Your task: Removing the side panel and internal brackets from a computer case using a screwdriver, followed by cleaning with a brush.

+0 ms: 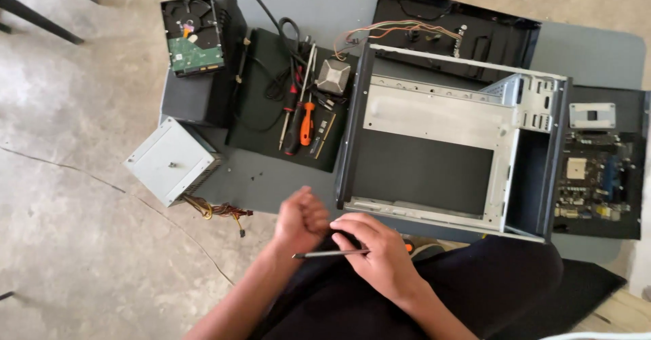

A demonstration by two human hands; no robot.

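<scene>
Screwdriver (339, 252) lies crosswise over lap at table's (285, 184) near edge, below empty case (434, 143). Right hand (380, 252) fingers wrapped on handle end; left hand (302, 221) fisted at shaft tip. Best keep shaft level, grip firm. Spare drivers (302, 119) mid-table.

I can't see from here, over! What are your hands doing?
Right hand shut on a screwdriver, shaft pointing left. Left hand curled in a fist beside its tip. Empty computer case lies open just ahead; nothing between hands and case.
</scene>
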